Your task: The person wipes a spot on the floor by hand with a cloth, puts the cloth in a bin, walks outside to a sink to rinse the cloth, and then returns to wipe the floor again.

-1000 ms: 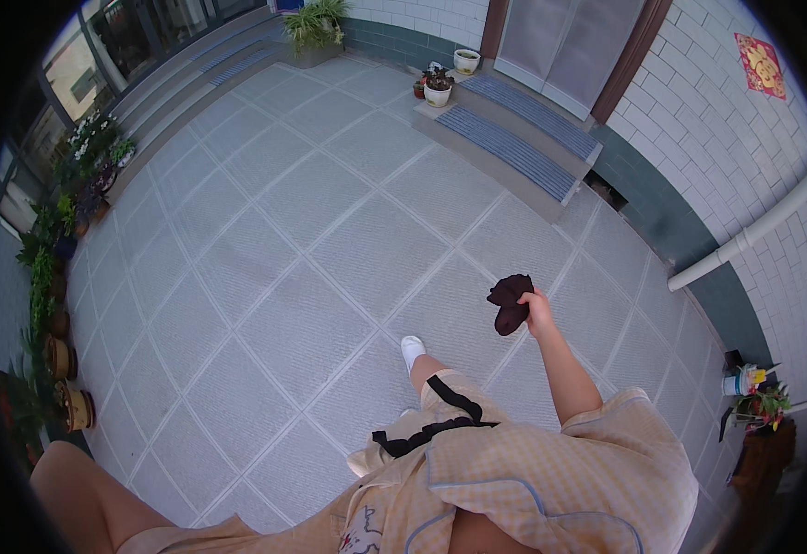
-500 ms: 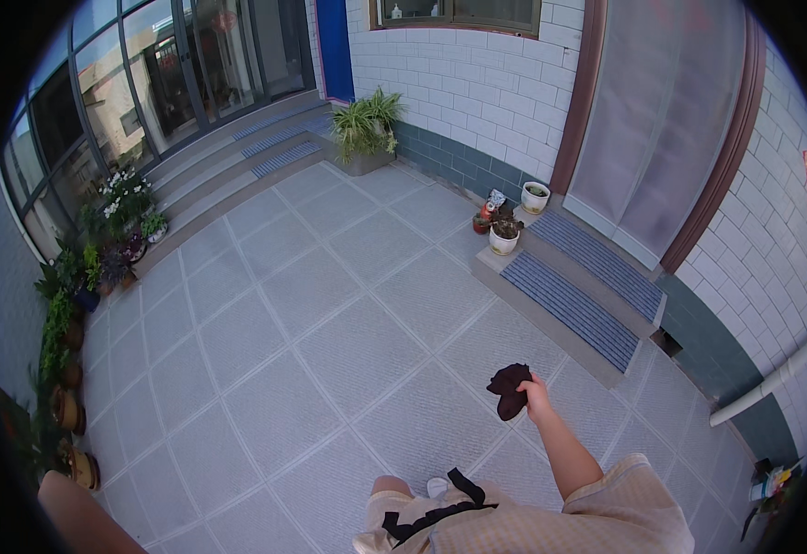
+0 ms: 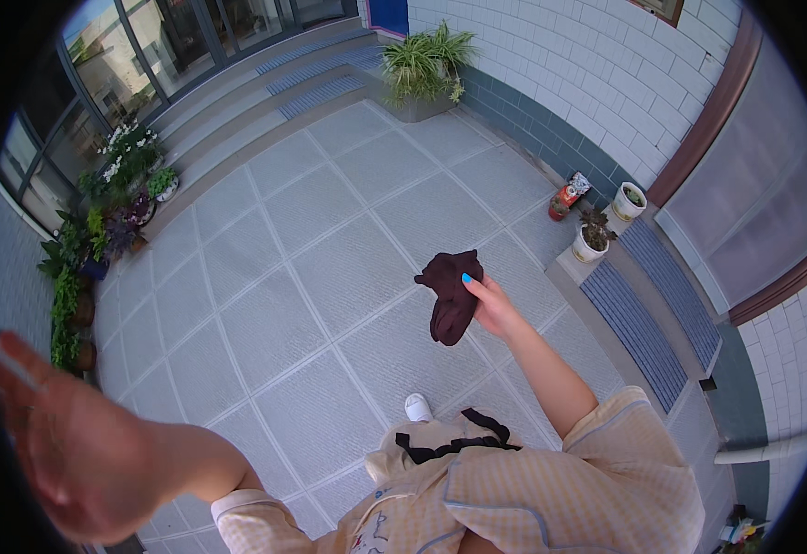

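My right hand (image 3: pixel 493 305) pinches a pair of dark brown socks (image 3: pixel 450 294), held up in front of me over the paved ground. The thumb, with a blue nail, lies across the cloth, while the other fingers are mostly hidden behind it. The socks hang bunched, with rounded ends at the bottom. Raised close at the lower left is my left hand (image 3: pixel 90 452), palm showing and fingers apart. It holds nothing, and its fingertips are blurred by the dark rim of the view.
Grey tiled paving (image 3: pixel 265 305) spreads before me. Steps with blue mats (image 3: pixel 639 323) and white flowerpots (image 3: pixel 591 243) stand at the right. A spiky green plant (image 3: pixel 427 63) grows at the back; several potted plants (image 3: pixel 126 157) line the left. A white shoe (image 3: pixel 417 407) shows below.
My right hand has lifted the socks higher and nearer the middle of the view. My left arm has swung up, bringing the open hand into view. The view has shifted and turned.
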`<state>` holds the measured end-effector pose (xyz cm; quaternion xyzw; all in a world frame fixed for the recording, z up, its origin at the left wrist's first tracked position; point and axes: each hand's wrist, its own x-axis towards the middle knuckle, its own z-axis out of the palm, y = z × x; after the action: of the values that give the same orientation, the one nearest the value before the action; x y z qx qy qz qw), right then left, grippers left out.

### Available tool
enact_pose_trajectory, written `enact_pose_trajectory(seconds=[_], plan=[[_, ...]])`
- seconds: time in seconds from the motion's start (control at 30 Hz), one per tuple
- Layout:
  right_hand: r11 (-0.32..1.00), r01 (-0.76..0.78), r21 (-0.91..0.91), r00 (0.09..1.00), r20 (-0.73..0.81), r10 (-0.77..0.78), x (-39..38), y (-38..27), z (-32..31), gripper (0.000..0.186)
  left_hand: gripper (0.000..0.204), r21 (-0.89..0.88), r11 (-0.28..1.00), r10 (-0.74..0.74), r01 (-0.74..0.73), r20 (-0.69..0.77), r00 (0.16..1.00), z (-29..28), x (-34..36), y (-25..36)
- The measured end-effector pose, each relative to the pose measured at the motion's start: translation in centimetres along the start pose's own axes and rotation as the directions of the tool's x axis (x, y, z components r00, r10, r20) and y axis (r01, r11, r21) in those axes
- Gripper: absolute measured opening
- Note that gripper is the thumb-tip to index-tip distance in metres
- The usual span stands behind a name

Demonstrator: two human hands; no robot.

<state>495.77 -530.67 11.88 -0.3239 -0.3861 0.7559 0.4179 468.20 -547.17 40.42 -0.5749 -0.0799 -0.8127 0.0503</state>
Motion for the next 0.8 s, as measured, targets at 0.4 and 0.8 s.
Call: enact_pose_trajectory(seconds=[0.4,0.8], plan=[[0.998,0.059,0.014,0.998,-0.020,-0.058,35.1,-5.1,-1.8,0.037,0.035,0.521,-0.084,-0.992,0.850,0.033,-0.118,-1.7,-28.3,-46.6],[0.378,0.106,-0.920,0.980,0.032,-0.197,72.7,-13.8,-8.6,0.047,0.024,0.016,-0.006,-0.991,1.000,-0.131,-0.004,-8.7,-17.5,-84.3]])
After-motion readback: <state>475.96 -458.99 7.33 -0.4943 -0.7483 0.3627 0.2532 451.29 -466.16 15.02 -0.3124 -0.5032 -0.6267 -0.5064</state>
